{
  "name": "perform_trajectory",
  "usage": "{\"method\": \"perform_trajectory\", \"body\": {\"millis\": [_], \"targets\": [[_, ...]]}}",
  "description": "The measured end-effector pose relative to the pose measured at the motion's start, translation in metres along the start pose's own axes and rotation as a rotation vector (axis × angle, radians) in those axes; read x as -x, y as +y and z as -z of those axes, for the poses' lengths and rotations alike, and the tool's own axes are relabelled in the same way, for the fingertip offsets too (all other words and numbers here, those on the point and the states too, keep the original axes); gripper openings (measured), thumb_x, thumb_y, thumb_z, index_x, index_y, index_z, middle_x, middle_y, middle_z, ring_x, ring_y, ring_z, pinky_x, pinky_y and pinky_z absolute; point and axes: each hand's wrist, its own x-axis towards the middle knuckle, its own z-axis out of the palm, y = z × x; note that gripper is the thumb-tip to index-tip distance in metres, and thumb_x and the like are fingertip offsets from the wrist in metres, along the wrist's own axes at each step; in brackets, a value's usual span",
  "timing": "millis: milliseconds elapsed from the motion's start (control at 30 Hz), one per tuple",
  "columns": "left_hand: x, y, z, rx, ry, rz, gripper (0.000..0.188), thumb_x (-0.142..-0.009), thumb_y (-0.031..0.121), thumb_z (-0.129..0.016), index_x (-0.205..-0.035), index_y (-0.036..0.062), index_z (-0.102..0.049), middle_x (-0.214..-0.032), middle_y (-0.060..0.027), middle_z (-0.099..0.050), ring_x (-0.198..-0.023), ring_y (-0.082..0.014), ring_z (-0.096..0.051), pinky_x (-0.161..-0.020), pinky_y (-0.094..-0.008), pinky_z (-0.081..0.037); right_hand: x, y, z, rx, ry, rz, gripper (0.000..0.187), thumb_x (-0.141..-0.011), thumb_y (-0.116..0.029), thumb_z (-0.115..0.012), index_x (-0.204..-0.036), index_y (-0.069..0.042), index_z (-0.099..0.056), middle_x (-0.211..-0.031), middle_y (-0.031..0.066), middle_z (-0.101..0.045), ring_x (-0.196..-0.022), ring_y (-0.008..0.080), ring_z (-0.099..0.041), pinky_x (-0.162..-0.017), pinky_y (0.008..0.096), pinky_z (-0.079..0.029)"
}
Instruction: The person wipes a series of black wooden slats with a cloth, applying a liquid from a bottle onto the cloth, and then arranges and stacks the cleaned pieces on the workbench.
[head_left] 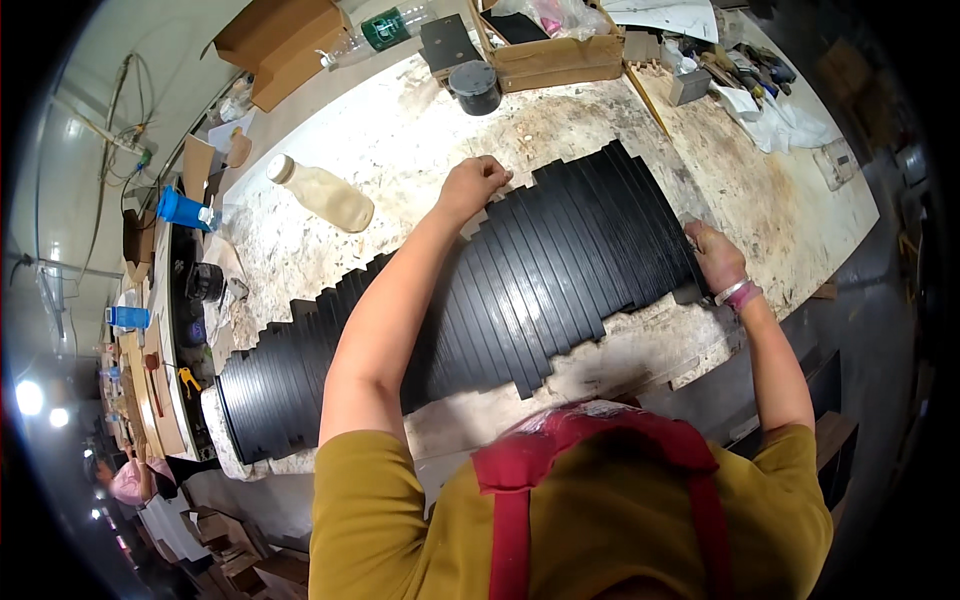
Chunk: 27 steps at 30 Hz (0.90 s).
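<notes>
Two hands work a long row of black strips (520, 280), laid side by side across the stained worktable (400, 150), so the step in hand looks like squaring up or evening the row. At the far edge, the left hand (472, 183) is curled, its fingertips (497, 175) pressing the stepped ends of the strips just under them. At the right end, the right hand (715, 258) closes round the outermost strip, fingers wrapped over its edge. The rest of the row runs away from both hands toward the person's left. A pale plastic bottle (325, 195) lies beyond the left fingers, well apart. Judging by the ragged ends, the next move calls for even pressure from both sides without buckling the row.
</notes>
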Motion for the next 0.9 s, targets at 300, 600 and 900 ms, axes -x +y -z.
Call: {"method": "perform_trajectory", "body": {"millis": [300, 600, 900], "targets": [[0.001, 0.020, 0.007, 0.335, -0.373, 0.077, 0.026, -0.089, 0.029, -0.065, -0.101, 0.0062, -0.070, -0.082, 0.0030, -0.062, -0.074, -0.0072, -0.052, -0.066, -0.0210, -0.041, 0.005, 0.006, -0.005, 0.021, 0.078, 0.011, 0.030, -0.082, -0.010, -0.058, -0.112, -0.008, -0.059, -0.112, 0.0180, -0.062, -0.106, 0.0348, -0.058, -0.091, 0.0380, -0.046], [-0.030, -0.010, 0.011, -0.012, 0.212, -0.044, 0.024, -0.083, 0.024, -0.063, -0.097, 0.0040, -0.068, -0.091, -0.0168, -0.067, -0.084, -0.0321, -0.065, -0.075, -0.0387, -0.050, -0.001, 0.013, -0.013, -0.045, 0.060, -0.041, 0.029, -0.087, -0.021, -0.060, -0.114, -0.009, -0.059, -0.109, 0.0187, -0.063, -0.103, 0.0351, -0.060, -0.088, 0.0370, -0.047], [0.091, 0.101, -0.045, -0.227, -0.016, -0.868, 0.064, -0.077, 0.038, -0.073, -0.131, 0.0107, -0.051, -0.145, -0.0134, -0.039, -0.135, -0.0310, -0.038, -0.108, -0.0523, -0.032, -0.057, -0.027, 0.077, 0.054, 0.394, 0.070, 0.048, -0.089, -0.016, -0.063, -0.131, 0.004, -0.049, -0.130, 0.0182, -0.056, -0.120, 0.0280, -0.053, -0.102, 0.0321, -0.040]]}}
